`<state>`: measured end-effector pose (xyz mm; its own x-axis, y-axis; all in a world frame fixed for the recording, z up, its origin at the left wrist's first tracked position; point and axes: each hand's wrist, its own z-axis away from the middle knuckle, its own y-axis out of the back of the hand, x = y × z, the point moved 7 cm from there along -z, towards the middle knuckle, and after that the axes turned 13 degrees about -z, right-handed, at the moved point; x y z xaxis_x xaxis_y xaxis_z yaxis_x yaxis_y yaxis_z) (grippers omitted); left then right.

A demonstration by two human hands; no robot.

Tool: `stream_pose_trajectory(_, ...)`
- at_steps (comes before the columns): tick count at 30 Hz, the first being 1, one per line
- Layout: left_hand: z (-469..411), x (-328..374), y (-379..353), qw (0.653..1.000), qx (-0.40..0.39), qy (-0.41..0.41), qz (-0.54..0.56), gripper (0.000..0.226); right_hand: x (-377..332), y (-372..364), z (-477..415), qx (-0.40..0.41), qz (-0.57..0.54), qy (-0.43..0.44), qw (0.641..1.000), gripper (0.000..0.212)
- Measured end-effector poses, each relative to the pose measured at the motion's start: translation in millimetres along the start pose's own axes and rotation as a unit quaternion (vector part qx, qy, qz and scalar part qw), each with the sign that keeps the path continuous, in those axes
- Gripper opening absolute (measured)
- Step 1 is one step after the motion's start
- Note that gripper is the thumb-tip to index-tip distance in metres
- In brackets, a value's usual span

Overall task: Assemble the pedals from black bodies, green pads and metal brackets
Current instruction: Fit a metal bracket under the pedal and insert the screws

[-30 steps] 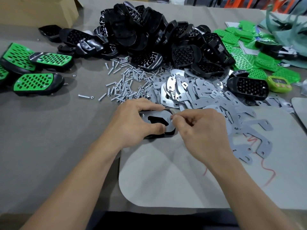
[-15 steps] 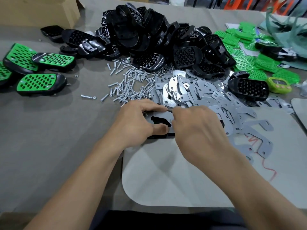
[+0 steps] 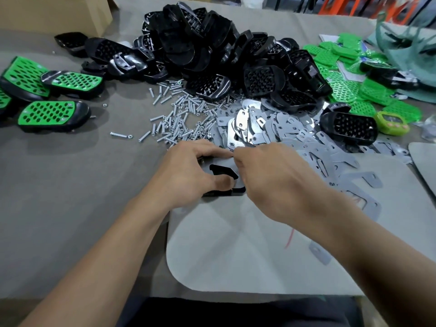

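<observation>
My left hand [image 3: 188,171] grips a black pedal body [image 3: 217,192] lying face down at the far edge of a light grey mat [image 3: 236,244]. A metal bracket [image 3: 223,162] sits on top of that body, under my left thumb. My right hand [image 3: 271,180] covers the body's right side with its fingers curled. Its thumb and forefinger pinch something small at the bracket's far corner, hidden by the fingers. Behind lie a heap of black bodies [image 3: 212,43], loose brackets [image 3: 283,128], screws [image 3: 181,119] and green pads [image 3: 342,88].
Several finished green-and-black pedals [image 3: 52,112] lie at the far left. A cardboard box [image 3: 59,13] stands at the back left. A single black body [image 3: 349,128] and a green timer [image 3: 391,122] lie at the right, and more brackets [image 3: 358,182] spill onto the mat.
My right hand has moved from the bracket's right side up to its far corner, now covering more of the body. My left hand keeps its hold.
</observation>
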<state>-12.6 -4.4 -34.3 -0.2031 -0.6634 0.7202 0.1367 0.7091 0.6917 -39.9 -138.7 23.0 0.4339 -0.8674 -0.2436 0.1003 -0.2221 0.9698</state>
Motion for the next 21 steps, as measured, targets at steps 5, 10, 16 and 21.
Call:
stream_pose_trajectory(5,0.3,0.2,-0.1,1.0,-0.003,0.001,0.003,0.052,-10.5,4.4,-0.7,0.025,0.141,0.032,0.989,0.06)
stream_pose_trajectory(10,-0.1,-0.7,-0.5,1.0,-0.005,0.004,-0.001,0.058,2.3,-1.1,1.0,-0.026,0.053,0.02,0.998,0.039)
stream_pose_trajectory(16,0.7,-0.1,-1.1,1.0,-0.005,0.004,-0.001,0.061,-4.6,-0.1,-6.5,-0.018,0.157,0.015,0.987,0.033)
stream_pose_trajectory(21,0.1,-0.4,-0.1,1.0,-0.004,0.003,-0.002,0.055,3.2,-0.4,-3.3,-0.038,0.077,0.014,0.996,0.027)
